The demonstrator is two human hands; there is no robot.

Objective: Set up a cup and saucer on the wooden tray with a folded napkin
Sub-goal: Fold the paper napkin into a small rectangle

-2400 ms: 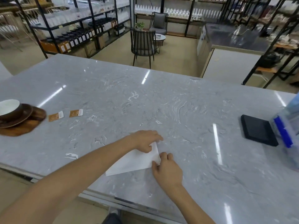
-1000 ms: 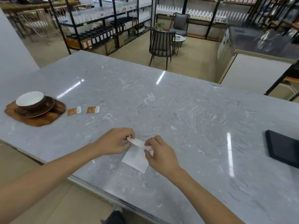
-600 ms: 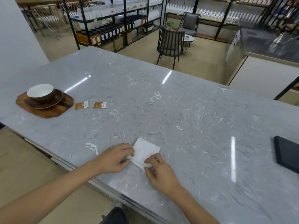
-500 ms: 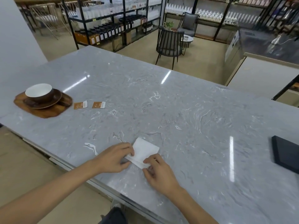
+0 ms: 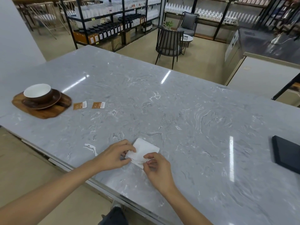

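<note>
A white napkin (image 5: pixel 145 149), folded into a small rectangle, lies on the grey marble counter near its front edge. My left hand (image 5: pixel 113 155) pinches the napkin's left edge. My right hand (image 5: pixel 158 167) pinches its near right corner, which is slightly lifted. Far off at the left stands the wooden tray (image 5: pixel 43 112). On it rests a brown saucer (image 5: pixel 53 101) carrying a brown cup with a white inside (image 5: pixel 38 93).
Two small orange and white sachets (image 5: pixel 80 105) (image 5: pixel 98 105) lie on the counter (image 5: pixel 178 103) just right of the tray. A black pad (image 5: pixel 286 153) sits at the right edge. Beyond the counter are a dark chair (image 5: pixel 168 43) and shelving.
The napkin went from a large sheet to a small folded rectangle. Since half a second ago both hands stay on its near edge, the right hand now lifting the corner slightly.
</note>
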